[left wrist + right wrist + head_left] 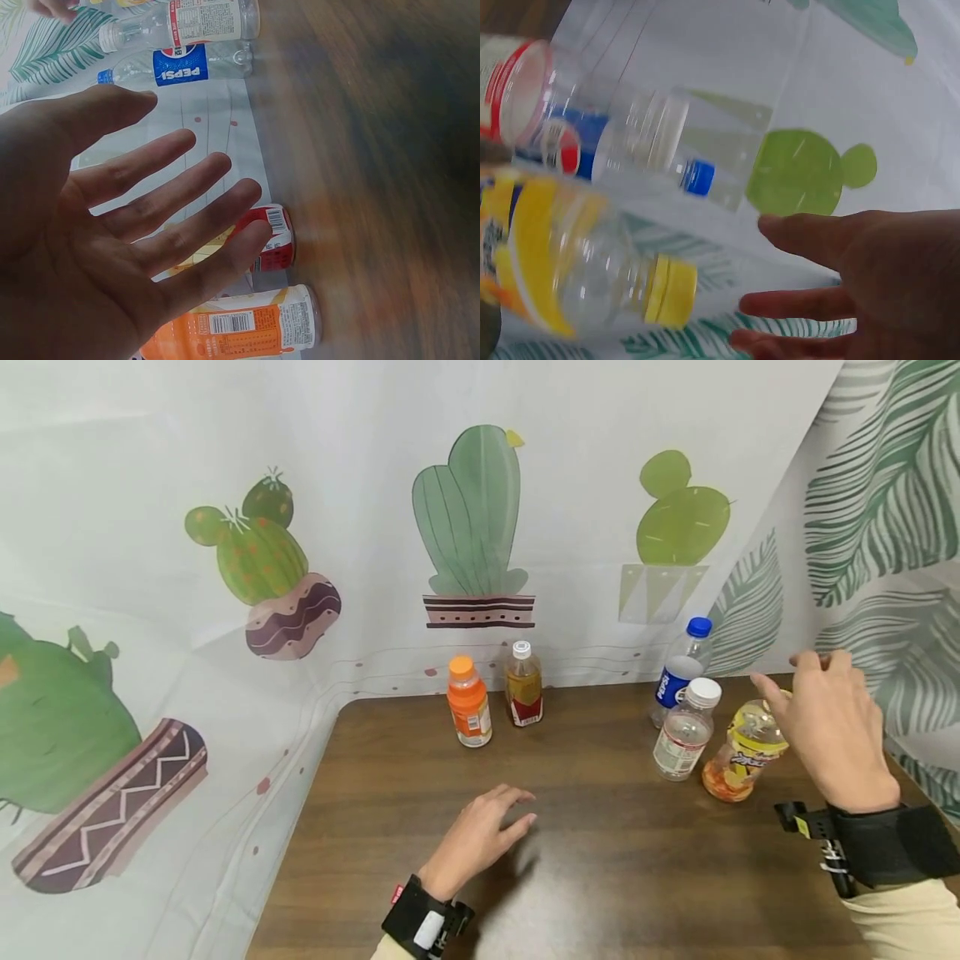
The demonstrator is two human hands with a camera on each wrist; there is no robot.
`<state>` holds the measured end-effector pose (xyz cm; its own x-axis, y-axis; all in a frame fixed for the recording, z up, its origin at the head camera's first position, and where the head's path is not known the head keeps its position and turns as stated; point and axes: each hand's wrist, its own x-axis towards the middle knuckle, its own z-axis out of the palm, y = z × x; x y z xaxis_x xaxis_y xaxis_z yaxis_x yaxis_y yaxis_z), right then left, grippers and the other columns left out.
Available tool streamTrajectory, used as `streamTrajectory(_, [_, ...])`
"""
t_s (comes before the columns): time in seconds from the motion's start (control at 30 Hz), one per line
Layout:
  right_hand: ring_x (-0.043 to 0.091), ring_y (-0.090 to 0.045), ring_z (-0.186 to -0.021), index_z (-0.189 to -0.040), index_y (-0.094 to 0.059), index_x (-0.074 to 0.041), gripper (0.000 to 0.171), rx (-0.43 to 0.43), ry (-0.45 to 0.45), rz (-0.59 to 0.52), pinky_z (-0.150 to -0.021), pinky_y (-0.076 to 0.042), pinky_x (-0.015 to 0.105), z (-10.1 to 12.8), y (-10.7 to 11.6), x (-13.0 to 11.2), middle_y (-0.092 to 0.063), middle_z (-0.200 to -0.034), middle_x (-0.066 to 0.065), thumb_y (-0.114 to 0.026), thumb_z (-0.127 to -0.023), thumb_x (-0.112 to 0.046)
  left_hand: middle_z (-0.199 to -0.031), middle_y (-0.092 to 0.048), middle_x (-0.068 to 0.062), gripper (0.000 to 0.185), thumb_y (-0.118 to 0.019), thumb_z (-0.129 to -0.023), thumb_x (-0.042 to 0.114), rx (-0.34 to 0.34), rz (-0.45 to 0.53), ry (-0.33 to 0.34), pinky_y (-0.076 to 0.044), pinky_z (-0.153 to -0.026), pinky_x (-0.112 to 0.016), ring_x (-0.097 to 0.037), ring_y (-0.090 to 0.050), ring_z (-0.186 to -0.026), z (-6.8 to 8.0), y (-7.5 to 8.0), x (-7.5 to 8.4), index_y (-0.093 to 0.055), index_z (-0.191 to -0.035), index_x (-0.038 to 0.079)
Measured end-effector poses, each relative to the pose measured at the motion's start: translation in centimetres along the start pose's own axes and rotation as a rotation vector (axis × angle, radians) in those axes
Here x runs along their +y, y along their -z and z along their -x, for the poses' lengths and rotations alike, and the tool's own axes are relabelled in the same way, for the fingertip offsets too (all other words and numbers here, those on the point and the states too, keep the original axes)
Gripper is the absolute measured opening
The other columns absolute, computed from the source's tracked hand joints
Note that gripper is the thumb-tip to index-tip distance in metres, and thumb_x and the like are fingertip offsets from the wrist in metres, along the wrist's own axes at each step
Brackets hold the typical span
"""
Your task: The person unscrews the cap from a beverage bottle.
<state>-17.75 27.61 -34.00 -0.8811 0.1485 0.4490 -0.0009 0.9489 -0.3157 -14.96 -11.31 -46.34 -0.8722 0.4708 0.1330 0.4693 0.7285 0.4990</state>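
At the right of the head view my right hand hovers beside the top of a yellow-labelled bottle, fingers spread. In the right wrist view a gap separates the fingers from its yellow cap. Left of it stands a clear bottle with a white cap, and behind that a Pepsi bottle with a blue cap. My left hand is over the table, holding nothing. Its fingers look loosely extended in the left wrist view.
Toward the back of the brown table stand an orange bottle and a smaller amber bottle with a red-and-white lower label. A white cloth printed with cacti hangs behind them.
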Motion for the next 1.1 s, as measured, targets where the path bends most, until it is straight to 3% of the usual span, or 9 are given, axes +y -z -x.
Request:
streamTrajectory(0.1, [0.060, -0.046, -0.066, -0.095, -0.047, 0.016, 0.056, -0.084, -0.002, 0.036, -0.045, -0.037, 0.063, 0.2, 0.2, 0.9, -0.041, -0.088, 0.040, -0.064, -0.096, -0.037, -0.121, -0.067, -0.001, 0.029, -0.062, -0.099, 0.029, -0.005, -0.002, 0.001, -0.055, -0.091, -0.037, -0.018, -0.065, -0.111, -0.2, 0.0, 0.1, -0.066, -0.123, 0.014])
streamTrajectory(0.23, [0.059, -0.050, -0.070, -0.091, -0.050, 0.015, 0.046, -0.172, 0.035, 0.012, -0.052, -0.039, 0.062, 0.3, -0.5, 1.8, -0.046, -0.084, 0.039, -0.067, -0.094, -0.028, -0.121, -0.067, -0.002, 0.029, -0.062, -0.099, 0.029, -0.007, -0.005, 0.006, -0.055, -0.092, -0.037, -0.018, -0.065, -0.111, 0.0, -0.1, 0.0, -0.067, -0.123, 0.013])
streamTrajectory(0.33, [0.057, -0.051, -0.074, -0.089, -0.050, 0.015, 0.033, -0.190, 0.060, -0.009, -0.054, -0.038, 0.059, 0.2, -0.9, 2.2, -0.049, -0.080, 0.035, -0.067, -0.093, -0.014, -0.120, -0.068, -0.002, 0.030, -0.062, -0.098, 0.029, -0.006, -0.003, 0.008, -0.055, -0.091, -0.037, -0.018, -0.065, -0.111, 0.0, -0.2, -0.1, -0.067, -0.123, 0.013])
streamTrajectory(0.47, [0.047, -0.051, -0.064, -0.082, -0.048, 0.010, 0.028, -0.189, 0.078, -0.005, -0.050, -0.036, 0.053, 0.0, -1.0, 2.4, -0.046, -0.072, 0.026, -0.067, -0.091, -0.009, -0.119, -0.068, -0.002, 0.029, -0.063, -0.098, 0.028, 0.002, -0.007, 0.004, -0.055, -0.091, -0.037, -0.018, -0.065, -0.110, 0.1, -0.2, -0.1, -0.067, -0.122, 0.012])
streamTrajectory(0.7, [0.049, -0.053, -0.066, -0.091, -0.053, 0.016, 0.033, -0.173, 0.072, -0.004, -0.053, -0.040, 0.057, -0.1, -0.2, 2.3, -0.054, -0.076, 0.032, -0.070, -0.088, -0.011, -0.118, -0.068, -0.002, 0.029, -0.063, -0.098, 0.028, 0.014, 0.007, -0.003, -0.056, -0.089, -0.036, -0.019, -0.066, -0.109, 0.0, -0.1, -0.1, -0.067, -0.122, 0.012])
streamTrajectory(0.93, [0.038, -0.055, -0.066, -0.096, -0.058, 0.012, 0.036, -0.193, 0.058, -0.030, -0.051, -0.039, 0.044, 0.5, 1.2, 1.5, -0.060, -0.077, 0.026, -0.071, -0.091, -0.021, -0.122, -0.067, -0.001, 0.032, -0.062, -0.099, 0.030, 0.001, 0.023, -0.001, -0.054, -0.094, -0.036, -0.017, -0.064, -0.113, -0.1, -0.1, 0.1, -0.065, -0.125, 0.012])
streamTrajectory(1.1, [0.035, -0.062, -0.069, -0.098, -0.061, 0.008, 0.040, -0.217, 0.105, -0.061, -0.051, -0.042, 0.040, 0.8, 2.0, 0.3, -0.066, -0.080, 0.024, -0.072, -0.091, -0.030, -0.124, -0.066, -0.001, 0.034, -0.062, -0.099, 0.033, -0.016, 0.050, -0.010, -0.054, -0.094, -0.034, -0.016, -0.064, -0.112, -0.2, -0.1, 0.5, -0.063, -0.127, 0.014])
